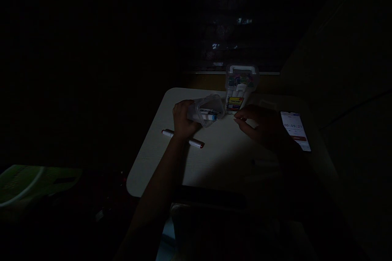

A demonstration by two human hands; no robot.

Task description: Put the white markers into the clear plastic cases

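Observation:
My left hand (183,119) is wrapped round a clear plastic container (196,111), which lies tilted with its mouth toward the right. Inside it are several markers, one white with a blue end (210,117). On the table beneath my left wrist are white markers with red ends (196,143), partly hidden by the arm. My right hand (255,123) hovers right of the container's mouth, thumb and forefinger slightly apart with nothing visible between them. Just behind its fingertips stands a clear marker case (241,79) with a white handle, a yellow label and several markers inside.
A phone (295,130) showing a running timer lies at the right of the pale table (153,163). Near the right forearm, dim marker-like shapes (265,163) lie in shadow. A green round object (39,183) is at lower left. The surroundings are very dark.

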